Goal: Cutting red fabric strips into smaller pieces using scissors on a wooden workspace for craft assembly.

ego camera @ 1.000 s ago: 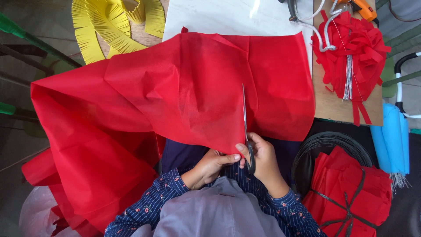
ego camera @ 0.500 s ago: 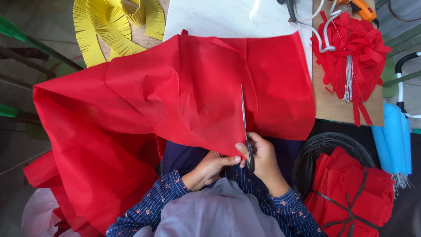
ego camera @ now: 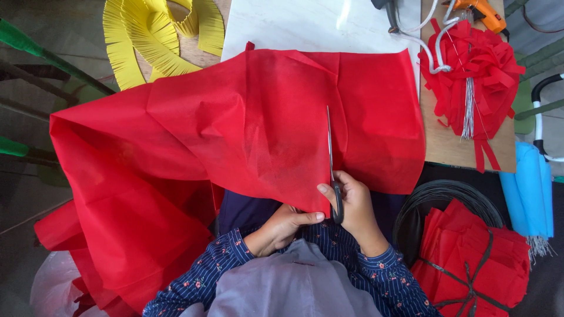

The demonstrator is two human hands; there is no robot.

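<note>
A large sheet of red fabric (ego camera: pixel 235 129) lies spread over the white table top (ego camera: pixel 294 26) and spills down to the left. My right hand (ego camera: pixel 352 205) grips black-handled scissors (ego camera: pixel 332 170) whose blades run up into the fabric along a cut line. My left hand (ego camera: pixel 282 226) pinches the near edge of the fabric just left of the cut, thumb touching the sheet.
Yellow fringed strips (ego camera: pixel 155 35) lie at the far left. A wooden board (ego camera: pixel 452 147) carries a red fringed bundle (ego camera: pixel 476 70) and a glue gun (ego camera: pixel 479 9). A coil of dark wire (ego camera: pixel 446 194), a tied stack of red pieces (ego camera: pixel 476 264) and blue rolls (ego camera: pixel 531 188) sit right.
The scissors have crept slightly further up into the red fabric and the sheet has shifted a little; both hands keep their hold.
</note>
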